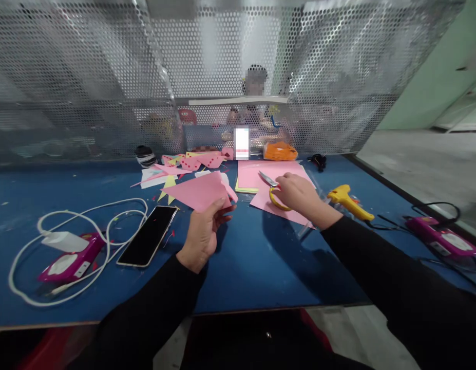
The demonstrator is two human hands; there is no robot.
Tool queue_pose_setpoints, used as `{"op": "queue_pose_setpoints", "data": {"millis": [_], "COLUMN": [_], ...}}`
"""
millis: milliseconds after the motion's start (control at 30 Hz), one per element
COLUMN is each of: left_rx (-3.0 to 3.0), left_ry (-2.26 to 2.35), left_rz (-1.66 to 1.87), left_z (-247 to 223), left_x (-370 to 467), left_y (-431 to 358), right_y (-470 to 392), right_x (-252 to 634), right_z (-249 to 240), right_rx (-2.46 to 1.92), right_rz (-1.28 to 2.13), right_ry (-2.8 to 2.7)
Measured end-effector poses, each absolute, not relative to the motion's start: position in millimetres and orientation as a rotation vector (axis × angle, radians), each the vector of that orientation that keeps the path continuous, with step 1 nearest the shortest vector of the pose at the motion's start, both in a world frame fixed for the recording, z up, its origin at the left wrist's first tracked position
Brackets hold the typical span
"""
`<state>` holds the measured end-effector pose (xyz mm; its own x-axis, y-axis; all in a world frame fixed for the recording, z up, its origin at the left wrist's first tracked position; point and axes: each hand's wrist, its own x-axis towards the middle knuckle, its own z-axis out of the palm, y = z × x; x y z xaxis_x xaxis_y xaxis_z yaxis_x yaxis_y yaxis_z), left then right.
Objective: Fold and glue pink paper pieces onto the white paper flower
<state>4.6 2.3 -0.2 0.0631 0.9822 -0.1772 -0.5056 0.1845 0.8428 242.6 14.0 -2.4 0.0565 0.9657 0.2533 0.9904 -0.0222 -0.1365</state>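
Observation:
My left hand (pixel 205 231) pinches a folded piece of pink paper (pixel 199 191) between thumb and fingers, its point toward the left. My right hand (pixel 293 191) is closed on the yellow handle of the scissors (pixel 269 180), whose blades point up and left over pink sheets (pixel 256 172). The blades look slightly parted and do not touch the folded paper. Part of the handle is hidden by the right fingers. Yellow paper shows beneath the pink sheets. Cut pink and yellow pieces (pixel 199 160) lie at the back, left of the sheets.
A black phone (pixel 148 236), white cable (pixel 78 216) and purple power strip (pixel 68 264) are at left. At right are a yellow glue gun (pixel 347 202) and another purple strip (pixel 441 239). An orange bundle (pixel 280 151) sits near the perforated screen (pixel 222 56).

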Motion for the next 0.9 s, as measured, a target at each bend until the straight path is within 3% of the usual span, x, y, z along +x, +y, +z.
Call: {"op": "queue_pose_setpoints", "data": {"millis": [200,567,900], "left_rx": [0.586,0.449,0.326], "left_ry": [0.882,0.863,0.773], "left_rz": [1.165,1.111,0.995], "left_z": [2,-2,15], "left_x": [15,17,19], "left_y": [-13,-42,-71], "right_y": [-27,-33,-42], "right_x": [177,172,164], "right_z": [-19,-30,-36], "right_rx": [-1.426,-1.238,-1.125], "right_rz": [-0.282,-0.523,-0.442], "right_ry": [-2.017,-1.976,-1.894]}}
